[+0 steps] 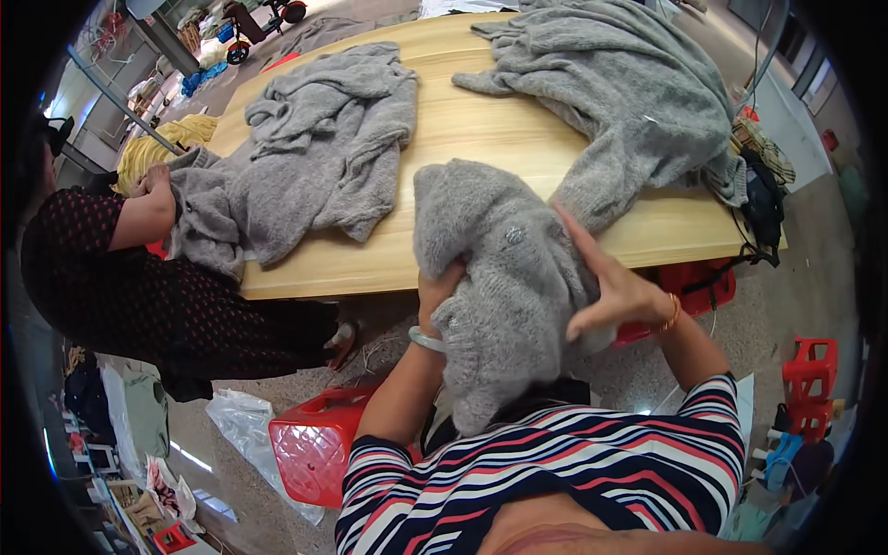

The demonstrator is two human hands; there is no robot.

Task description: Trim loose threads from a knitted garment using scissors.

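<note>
At the counter's (338,284) near edge, the left hand (437,298), fingers too hidden to judge, supports a grey sweater (507,254); the right hand (615,289) touches it, fingers spread.

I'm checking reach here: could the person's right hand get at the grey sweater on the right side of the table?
Probably yes: the right hand looks open beside the held grey knit, and the sweater has its near end just beyond the fingers, with nothing visible between. Depth is hard to judge.
</note>
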